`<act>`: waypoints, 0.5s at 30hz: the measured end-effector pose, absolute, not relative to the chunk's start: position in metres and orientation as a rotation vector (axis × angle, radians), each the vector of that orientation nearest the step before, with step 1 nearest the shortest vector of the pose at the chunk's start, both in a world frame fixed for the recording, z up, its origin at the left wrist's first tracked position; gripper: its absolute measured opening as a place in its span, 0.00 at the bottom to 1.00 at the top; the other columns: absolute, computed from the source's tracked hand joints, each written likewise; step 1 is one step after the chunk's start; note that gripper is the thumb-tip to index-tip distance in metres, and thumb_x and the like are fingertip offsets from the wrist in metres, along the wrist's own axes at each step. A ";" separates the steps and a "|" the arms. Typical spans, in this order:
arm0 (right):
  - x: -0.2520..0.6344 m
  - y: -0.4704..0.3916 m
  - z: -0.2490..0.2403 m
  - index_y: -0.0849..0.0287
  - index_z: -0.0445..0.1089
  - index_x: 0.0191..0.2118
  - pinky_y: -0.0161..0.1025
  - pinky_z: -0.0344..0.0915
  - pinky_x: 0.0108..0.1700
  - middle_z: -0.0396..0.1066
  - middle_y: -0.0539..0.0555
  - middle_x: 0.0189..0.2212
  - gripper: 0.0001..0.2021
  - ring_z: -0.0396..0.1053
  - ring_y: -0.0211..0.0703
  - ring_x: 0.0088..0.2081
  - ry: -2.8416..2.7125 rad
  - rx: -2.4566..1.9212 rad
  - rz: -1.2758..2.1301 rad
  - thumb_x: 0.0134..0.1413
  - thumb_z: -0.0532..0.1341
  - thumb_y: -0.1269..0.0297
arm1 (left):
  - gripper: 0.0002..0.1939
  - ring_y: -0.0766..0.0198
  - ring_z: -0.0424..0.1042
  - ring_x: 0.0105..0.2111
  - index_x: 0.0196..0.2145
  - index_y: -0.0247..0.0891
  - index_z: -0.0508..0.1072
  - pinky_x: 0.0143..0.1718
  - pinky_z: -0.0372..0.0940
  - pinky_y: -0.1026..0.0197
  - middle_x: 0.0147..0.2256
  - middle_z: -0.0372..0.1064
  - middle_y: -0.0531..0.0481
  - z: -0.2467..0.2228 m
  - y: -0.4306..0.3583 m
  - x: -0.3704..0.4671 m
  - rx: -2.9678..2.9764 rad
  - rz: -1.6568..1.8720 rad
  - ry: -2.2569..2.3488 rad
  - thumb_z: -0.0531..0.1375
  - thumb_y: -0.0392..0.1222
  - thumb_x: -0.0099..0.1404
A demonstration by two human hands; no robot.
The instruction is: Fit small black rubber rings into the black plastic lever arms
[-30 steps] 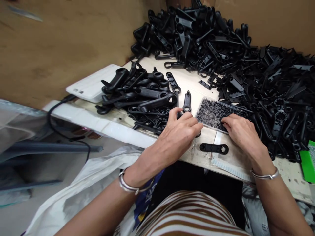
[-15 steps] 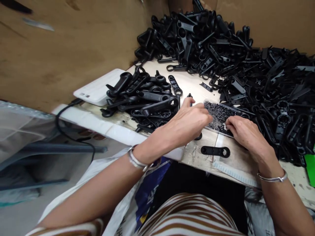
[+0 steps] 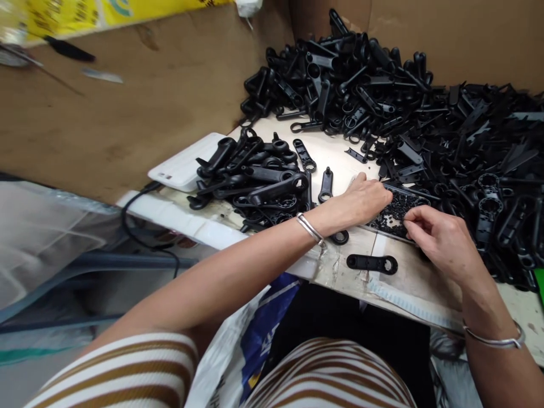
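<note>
A shallow clear tray (image 3: 386,233) lies on the table, filled with tiny black pieces (image 3: 402,203). My left hand (image 3: 366,199) reaches over the tray's left part with its fingers curled; whatever they hold is hidden. At the right side of the tray, my right hand (image 3: 442,235) has thumb and forefinger pinched together just over the pieces. Anything between those fingertips is too small to name. In front of the tray lies a black plastic arm with a ring end (image 3: 372,263). Another black arm (image 3: 326,185) rests behind my left wrist, and a black ring (image 3: 340,237) shows just below it.
Big heaps of black plastic parts (image 3: 365,85) cover the back and right (image 3: 488,170). A smaller pile (image 3: 259,175) sits at the left beside a white box-like device (image 3: 187,161) with a black cable (image 3: 136,195). Cardboard walls (image 3: 170,85) bound the table.
My left hand has moved right, farther over the tray, uncovering the black arm behind the wrist. My right hand has shifted slightly right, its fingertips still at the pieces. The view has tilted a little.
</note>
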State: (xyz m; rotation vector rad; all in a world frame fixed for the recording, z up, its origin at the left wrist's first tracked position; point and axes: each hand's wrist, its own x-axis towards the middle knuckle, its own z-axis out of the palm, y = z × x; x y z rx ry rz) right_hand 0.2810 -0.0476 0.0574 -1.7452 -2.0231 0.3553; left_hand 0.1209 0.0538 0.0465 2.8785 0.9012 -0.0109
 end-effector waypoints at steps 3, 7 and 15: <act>0.282 -0.051 0.055 0.57 0.72 0.33 0.35 0.61 0.30 0.71 0.48 0.22 0.05 0.67 0.36 0.23 -1.941 -1.730 0.432 0.56 0.58 0.67 | 0.14 0.56 0.71 0.35 0.28 0.34 0.72 0.42 0.56 0.53 0.28 0.72 0.44 0.037 0.057 0.115 2.855 0.126 0.869 0.51 0.22 0.61; 0.281 -0.053 0.049 0.56 0.74 0.39 0.35 0.64 0.30 0.73 0.49 0.25 0.08 0.69 0.37 0.24 -1.819 -1.682 0.588 0.58 0.59 0.62 | 0.14 0.54 0.71 0.41 0.30 0.34 0.72 0.43 0.57 0.54 0.31 0.73 0.44 0.032 0.059 0.108 2.830 0.207 0.847 0.51 0.20 0.58; 0.269 -0.047 0.049 0.60 0.76 0.40 0.33 0.63 0.25 0.72 0.50 0.22 0.13 0.66 0.34 0.21 -1.481 -1.701 0.965 0.53 0.62 0.58 | 0.09 0.66 0.69 0.28 0.29 0.34 0.76 0.32 0.60 0.64 0.26 0.72 0.53 0.042 0.058 0.094 2.334 0.557 0.931 0.57 0.25 0.58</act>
